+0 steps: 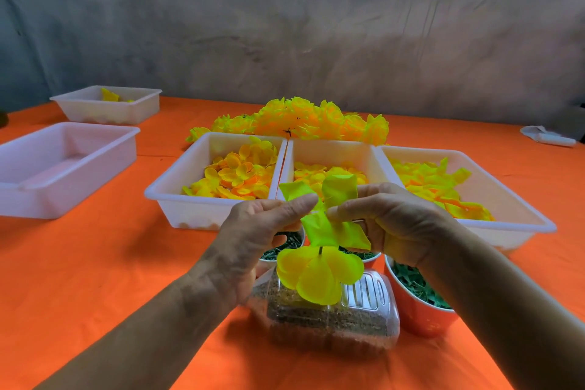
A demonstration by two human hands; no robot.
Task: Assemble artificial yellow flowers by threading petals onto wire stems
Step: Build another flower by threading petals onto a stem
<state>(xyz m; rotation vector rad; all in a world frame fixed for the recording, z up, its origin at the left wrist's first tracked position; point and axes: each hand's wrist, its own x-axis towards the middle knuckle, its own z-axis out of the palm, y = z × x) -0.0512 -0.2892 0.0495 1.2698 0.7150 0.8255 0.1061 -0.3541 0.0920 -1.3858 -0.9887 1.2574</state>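
Both hands meet above the table's near middle. My left hand (269,228) and my right hand (389,218) pinch a yellow-green petal piece with squarish lobes (332,228) between thumbs and fingertips. Below it a rounded yellow petal layer (316,275) hangs on a thin dark wire stem (320,251), whose tip shows between the two layers. Three white trays of loose yellow petals stand behind the hands: left (177,187), middle (364,152), right (519,209). A heap of finished yellow flowers (300,120) lies beyond them.
Under the hands sits a clear plastic box (332,317) of brownish material, with orange cups of green parts (414,310) beside it. An empty white tray (63,168) and another holding a few petals (107,104) stand at the left. An orange cloth (95,279) covers the table.
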